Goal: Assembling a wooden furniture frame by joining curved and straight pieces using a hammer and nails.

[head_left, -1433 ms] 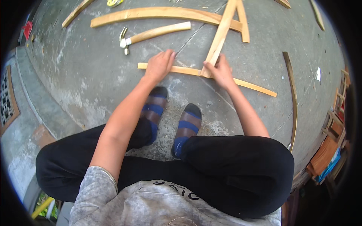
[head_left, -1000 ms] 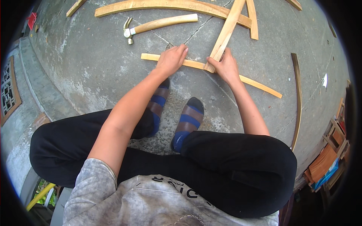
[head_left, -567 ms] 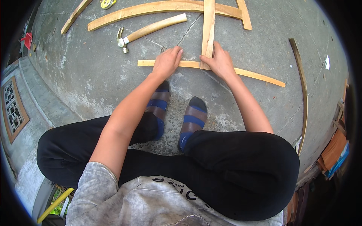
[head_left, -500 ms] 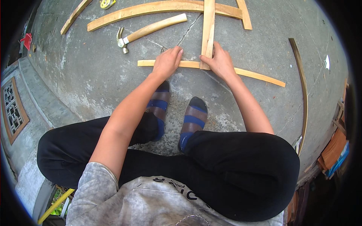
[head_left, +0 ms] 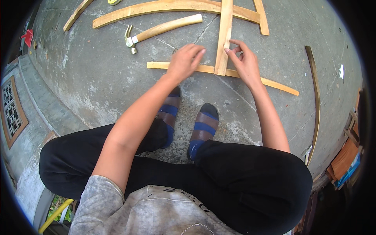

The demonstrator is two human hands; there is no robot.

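Observation:
A long pale wooden board (head_left: pixel 225 35) stretches away from me. Its near end lies across a thin wooden strip (head_left: pixel 158 65), which runs left to right in front of my feet. My left hand (head_left: pixel 183 62) is over the strip, left of the board, with fingers bent and the tips close to the thumb; anything between them is too small or hidden to make out. Beside the board's right edge is my right hand (head_left: pixel 246 62), thumb and forefinger apart, thumb tip at the wood. Beyond my left hand, a claw hammer (head_left: pixel 166 27) with a wooden handle rests on the concrete.
At the far side a thicker curved-looking beam (head_left: pixel 156 8) passes under the board, near a short piece (head_left: pixel 261 17). Another piece (head_left: pixel 78 15) lies far left, by a yellow tape measure (head_left: pixel 113 1). A long strip (head_left: pixel 314 90) lies on the right. A red dustpan-like object (head_left: pixel 27 38) is far left.
My right hand has let go of the board's near end and moved up along its right edge, fingers parting. My left hand has lifted slightly and shifted right. The view has shifted a little.

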